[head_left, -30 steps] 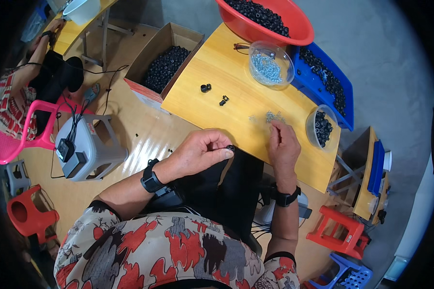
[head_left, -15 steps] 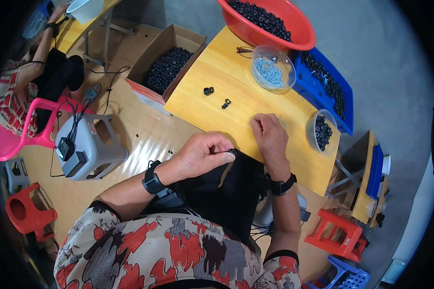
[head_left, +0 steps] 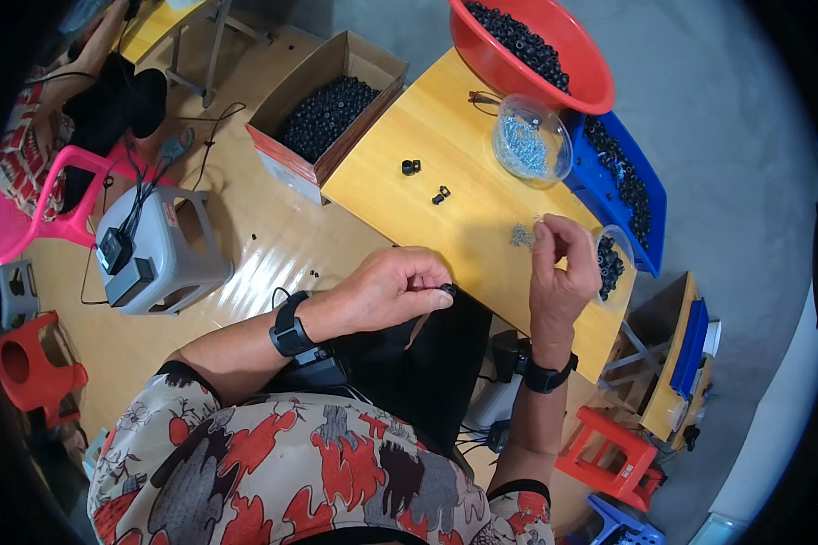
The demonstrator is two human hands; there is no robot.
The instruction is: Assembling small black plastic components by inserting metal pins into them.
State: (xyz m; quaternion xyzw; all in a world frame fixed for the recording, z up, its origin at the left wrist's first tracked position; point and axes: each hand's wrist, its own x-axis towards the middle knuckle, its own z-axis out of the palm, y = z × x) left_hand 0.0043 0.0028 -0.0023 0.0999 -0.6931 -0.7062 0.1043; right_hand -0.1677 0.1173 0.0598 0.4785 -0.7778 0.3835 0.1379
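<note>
My left hand (head_left: 386, 289) is closed, pinching a small round black part (head_left: 448, 290) between thumb and fingertips at the near edge of the yellow table (head_left: 409, 127). Over the table, my right hand (head_left: 563, 272) is closed too, thumb and forefinger together. A tiny glint shows at those fingertips, too small to name. Just left of them lies a little pile of small silvery pieces (head_left: 521, 235). Farther back on the tabletop sit two small groups of black parts (head_left: 411, 167), apart from both hands.
A red basin (head_left: 595, 82) of black parts stands at the back. Beside it are a clear tub (head_left: 559, 163) of silvery pieces, a blue tray (head_left: 654, 245) and a clear bowl (head_left: 623, 238) with black parts. A cardboard box (head_left: 373, 65) borders the table's left; a person sits far left.
My right hand has moved right, from the table's middle to beside the silvery pile, which now shows. The left hand keeps its pinch on the black part. The whole view has shifted slightly.
</note>
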